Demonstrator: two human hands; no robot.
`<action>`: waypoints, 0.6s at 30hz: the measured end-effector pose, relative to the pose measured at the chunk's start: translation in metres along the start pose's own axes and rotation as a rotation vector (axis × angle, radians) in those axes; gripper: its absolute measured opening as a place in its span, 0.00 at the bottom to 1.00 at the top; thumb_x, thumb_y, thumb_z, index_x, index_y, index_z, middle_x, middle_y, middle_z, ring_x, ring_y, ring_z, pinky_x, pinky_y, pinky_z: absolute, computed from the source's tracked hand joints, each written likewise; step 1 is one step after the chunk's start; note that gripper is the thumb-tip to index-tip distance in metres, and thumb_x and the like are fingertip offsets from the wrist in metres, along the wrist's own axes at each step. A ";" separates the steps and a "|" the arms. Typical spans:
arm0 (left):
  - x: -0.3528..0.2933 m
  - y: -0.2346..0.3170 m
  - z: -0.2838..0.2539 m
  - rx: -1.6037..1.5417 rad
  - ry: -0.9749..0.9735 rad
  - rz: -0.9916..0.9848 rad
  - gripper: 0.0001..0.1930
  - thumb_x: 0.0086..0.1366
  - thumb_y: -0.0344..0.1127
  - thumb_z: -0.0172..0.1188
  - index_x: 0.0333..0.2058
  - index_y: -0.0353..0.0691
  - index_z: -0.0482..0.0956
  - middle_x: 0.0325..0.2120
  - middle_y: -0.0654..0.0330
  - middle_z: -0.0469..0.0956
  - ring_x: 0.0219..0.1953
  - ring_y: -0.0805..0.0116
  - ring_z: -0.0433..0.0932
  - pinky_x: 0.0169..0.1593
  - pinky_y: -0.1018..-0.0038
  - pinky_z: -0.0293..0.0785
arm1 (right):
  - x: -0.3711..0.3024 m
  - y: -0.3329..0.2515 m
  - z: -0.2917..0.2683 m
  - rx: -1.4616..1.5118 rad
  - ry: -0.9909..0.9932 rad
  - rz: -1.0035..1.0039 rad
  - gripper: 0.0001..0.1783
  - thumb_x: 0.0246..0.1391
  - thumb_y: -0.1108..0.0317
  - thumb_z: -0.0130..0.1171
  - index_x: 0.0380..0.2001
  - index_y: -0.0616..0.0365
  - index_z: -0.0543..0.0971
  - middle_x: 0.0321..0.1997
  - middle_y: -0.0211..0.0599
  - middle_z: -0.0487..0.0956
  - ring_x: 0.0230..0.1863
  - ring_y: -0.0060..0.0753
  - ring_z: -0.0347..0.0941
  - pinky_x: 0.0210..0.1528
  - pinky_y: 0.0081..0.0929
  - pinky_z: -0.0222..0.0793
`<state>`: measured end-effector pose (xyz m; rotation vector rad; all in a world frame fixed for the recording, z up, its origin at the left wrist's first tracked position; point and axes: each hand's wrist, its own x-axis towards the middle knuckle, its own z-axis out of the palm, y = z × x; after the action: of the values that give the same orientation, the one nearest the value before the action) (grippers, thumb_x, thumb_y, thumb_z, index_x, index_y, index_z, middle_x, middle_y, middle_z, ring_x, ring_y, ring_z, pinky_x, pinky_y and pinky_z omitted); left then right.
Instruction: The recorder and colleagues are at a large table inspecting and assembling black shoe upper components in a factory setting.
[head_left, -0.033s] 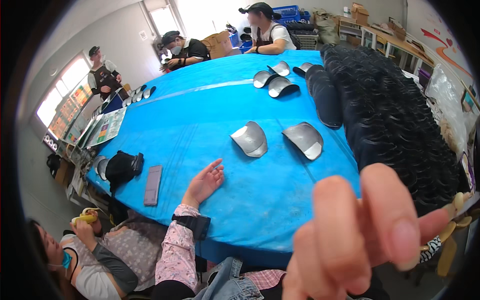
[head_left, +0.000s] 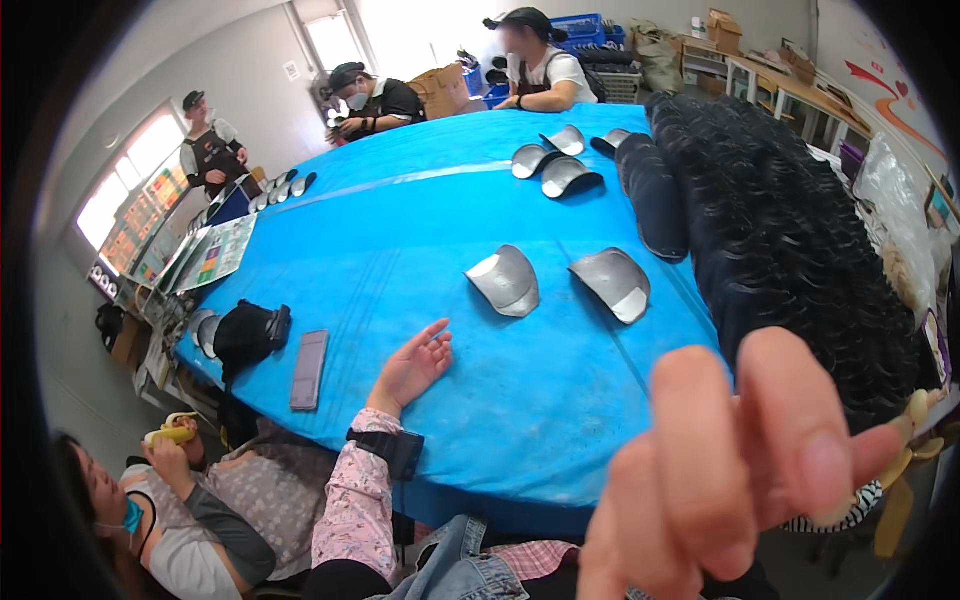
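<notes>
My left hand (head_left: 415, 367) lies palm up on the blue-covered table (head_left: 400, 240), fingers loosely bent and apart, holding nothing. Just beyond it are two curved silver-grey pieces (head_left: 504, 281), about a hand's length in size, each with a paler patch at one end. My right hand (head_left: 730, 470) is raised close to the camera, large and slightly blurred. Its fingers are bent with gaps between them, and I see nothing in them. Behind it, a long pile of overlapping black padded pieces (head_left: 790, 240) runs along the table's right side.
More curved silver pieces (head_left: 570, 176) lie farther back. A phone (head_left: 308, 370) and a black cloth item (head_left: 245, 335) sit at the left. A person with a banana (head_left: 175, 430) is close on my left; other people (head_left: 545, 70) are along the far side.
My right hand has shifted slightly right in the picture. The whole view has moved a little; my left hand and the silver pieces stay in place on the table.
</notes>
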<state>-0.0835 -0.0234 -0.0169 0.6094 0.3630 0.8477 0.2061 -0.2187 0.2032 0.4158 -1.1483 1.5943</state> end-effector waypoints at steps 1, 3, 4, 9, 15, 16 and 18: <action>0.001 0.000 0.002 0.003 -0.020 -0.002 0.22 0.65 0.38 0.45 0.55 0.35 0.59 0.42 0.57 0.68 0.43 0.69 0.69 0.49 0.74 0.68 | -0.003 -0.005 0.002 -0.001 0.007 -0.045 0.11 0.61 0.62 0.38 0.40 0.57 0.62 0.33 0.43 0.62 0.25 0.41 0.63 0.29 0.60 0.73; -0.001 0.002 0.004 0.006 0.003 0.006 0.21 0.65 0.38 0.45 0.55 0.36 0.59 0.42 0.57 0.69 0.42 0.69 0.70 0.48 0.74 0.68 | -0.007 -0.009 0.002 -0.004 0.005 -0.117 0.11 0.61 0.62 0.38 0.40 0.58 0.61 0.33 0.43 0.62 0.25 0.41 0.63 0.28 0.59 0.73; -0.003 0.002 0.006 0.004 0.024 -0.009 0.21 0.66 0.37 0.45 0.55 0.36 0.59 0.41 0.57 0.70 0.41 0.70 0.71 0.48 0.74 0.69 | -0.006 -0.010 0.003 -0.007 -0.003 -0.149 0.10 0.61 0.63 0.39 0.40 0.58 0.61 0.33 0.43 0.62 0.25 0.41 0.63 0.28 0.59 0.73; 0.002 0.001 0.006 0.018 0.013 -0.006 0.21 0.66 0.37 0.44 0.55 0.36 0.58 0.42 0.57 0.70 0.42 0.70 0.71 0.48 0.74 0.69 | -0.001 -0.009 -0.009 0.054 -0.087 -0.399 0.10 0.59 0.66 0.42 0.40 0.60 0.60 0.28 0.43 0.63 0.22 0.39 0.61 0.14 0.42 0.73; -0.001 0.004 0.004 0.009 0.007 -0.001 0.21 0.67 0.38 0.43 0.55 0.36 0.58 0.42 0.58 0.70 0.42 0.70 0.71 0.48 0.75 0.69 | -0.001 -0.019 -0.011 -0.115 0.065 -0.505 0.22 0.61 0.56 0.37 0.16 0.53 0.63 0.11 0.27 0.63 0.10 0.20 0.53 0.07 0.17 0.50; -0.001 0.004 0.004 0.010 0.005 -0.002 0.21 0.67 0.38 0.43 0.55 0.36 0.58 0.42 0.58 0.70 0.42 0.70 0.71 0.48 0.75 0.69 | -0.003 -0.020 -0.012 -0.157 0.111 -0.556 0.26 0.62 0.50 0.32 0.14 0.51 0.62 0.09 0.27 0.62 0.09 0.21 0.51 0.08 0.18 0.47; 0.000 0.004 0.004 0.020 0.006 0.002 0.21 0.67 0.38 0.43 0.55 0.36 0.57 0.42 0.58 0.70 0.42 0.70 0.71 0.48 0.75 0.69 | -0.004 -0.022 -0.013 -0.183 0.138 -0.564 0.26 0.62 0.49 0.32 0.12 0.50 0.61 0.08 0.25 0.60 0.08 0.20 0.50 0.07 0.17 0.46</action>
<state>-0.0841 -0.0231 -0.0108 0.6256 0.3763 0.8489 0.2313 -0.2109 0.2038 0.4526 -0.9533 1.0027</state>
